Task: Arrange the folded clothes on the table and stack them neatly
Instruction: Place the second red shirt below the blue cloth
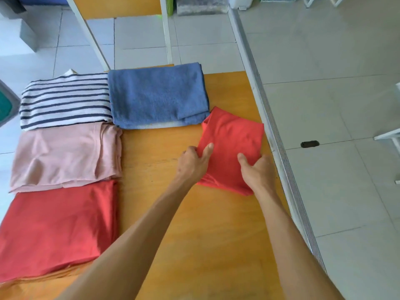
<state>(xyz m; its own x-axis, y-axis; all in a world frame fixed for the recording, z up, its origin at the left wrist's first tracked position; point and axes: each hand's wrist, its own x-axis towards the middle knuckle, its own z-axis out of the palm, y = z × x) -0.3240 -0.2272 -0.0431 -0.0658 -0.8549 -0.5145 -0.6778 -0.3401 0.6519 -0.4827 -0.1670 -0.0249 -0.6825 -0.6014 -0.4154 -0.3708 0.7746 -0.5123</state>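
Observation:
A small folded red cloth (232,139) lies near the right edge of the orange table (194,224). My left hand (192,163) grips its left edge, thumb on top. My right hand (258,169) grips its near right corner, thumb pressing on the fabric. A folded blue towel (158,96) lies at the far middle, just touching the red cloth's far corner. Down the left side lie a folded navy-and-white striped shirt (65,100), a folded pink garment (65,154) and a large folded red garment (56,230), side by side in a column.
The table's right edge runs beside a grey floor rail (281,148) and tiled floor. White table legs (168,40) and another orange tabletop stand beyond the far edge. A green-and-grey object (6,105) sits at the far left.

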